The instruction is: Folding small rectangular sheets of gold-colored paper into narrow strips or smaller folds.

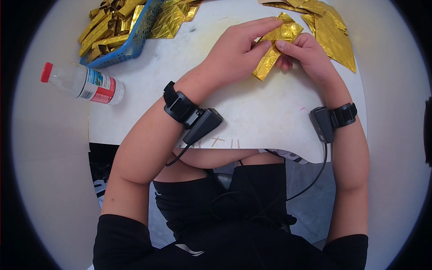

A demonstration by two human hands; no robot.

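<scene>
Between my two hands is a sheet of gold foil paper point(266, 66), partly folded, with a narrow strip pointing down toward me and a wider part at the top. My left hand point(240, 48) lies along its left side, thumb pressed on the middle and fingers stretched over the upper part. From the right, my right hand point(307, 55) pinches the paper with its thumb on top and its curled fingers partly hidden beneath. Both hands are above the far right part of the white table point(252, 114).
A blue plastic basket point(140, 38) at the far left holds several folded gold paper pieces point(102, 33). Flat gold sheets point(335, 38) are stacked at the far right, and more gold sheets point(167, 20) lie beside the basket. A clear bottle with a red cap point(87, 84) lies at the left edge.
</scene>
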